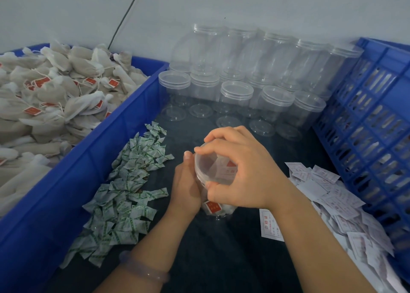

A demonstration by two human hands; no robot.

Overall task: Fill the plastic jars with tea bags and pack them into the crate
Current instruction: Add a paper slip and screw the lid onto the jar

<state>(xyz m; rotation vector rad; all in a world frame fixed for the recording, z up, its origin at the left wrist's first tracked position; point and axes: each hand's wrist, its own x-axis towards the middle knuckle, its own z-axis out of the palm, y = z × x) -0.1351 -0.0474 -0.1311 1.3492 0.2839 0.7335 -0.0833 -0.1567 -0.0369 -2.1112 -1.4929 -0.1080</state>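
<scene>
My left hand point(186, 186) is wrapped round the side of the clear round plastic jar point(213, 208), held tilted just above or on the dark bench point(221, 259); I cannot tell which. It is packed with white tea bags. My right hand point(241, 170) curls its fingers over the clear plastic lid point(213, 170) on the jar's mouth.

The tilt is my main worry: the lid could seat crooked and cross the thread, I think, or a tag string could get pinched under the rim. The smooth wall may also turn in my left hand if I twist hard.

Just beside me, the heap of green-printed white sachets point(124, 195) on the left and the pile of white paper slips point(332, 204) on the right could be swept off by a forearm.

Further back, the empty clear plastic jars point(237, 97) stand in 2 tiers and look light. A careless swing toward the blue slatted plastic crate point(372, 126) on the right could topple them.
</scene>
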